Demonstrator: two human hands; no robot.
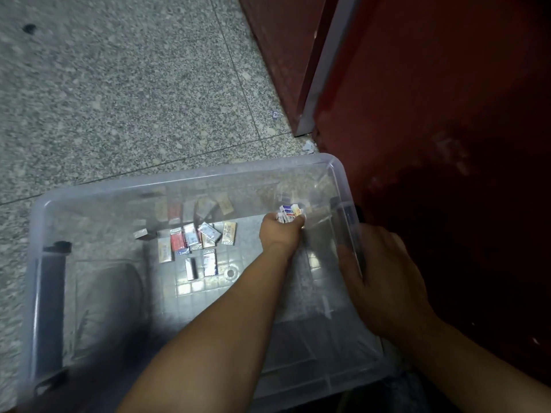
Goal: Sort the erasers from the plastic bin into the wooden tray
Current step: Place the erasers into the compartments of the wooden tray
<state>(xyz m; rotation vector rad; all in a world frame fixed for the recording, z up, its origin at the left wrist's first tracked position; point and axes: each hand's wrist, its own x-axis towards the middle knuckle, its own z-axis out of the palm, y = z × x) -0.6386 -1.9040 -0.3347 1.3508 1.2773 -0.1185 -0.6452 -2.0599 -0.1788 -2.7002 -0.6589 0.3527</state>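
A clear plastic bin point(185, 181) stands on the speckled stone floor. Several wrapped erasers point(195, 244) lie in a loose cluster on its bottom, left of centre. My left hand point(278, 234) reaches into the bin and grips a small bunch of erasers point(289, 214) near the far right corner. My right hand point(380, 269) holds the bin's right rim, fingers curled over the wall. No wooden tray is in view.
A dark red cabinet point(432, 114) with a grey metal edge point(323, 61) stands right against the bin's right side. Stone floor point(119, 99) stretches to the left and beyond. A black latch point(55, 263) sits on the bin's left wall.
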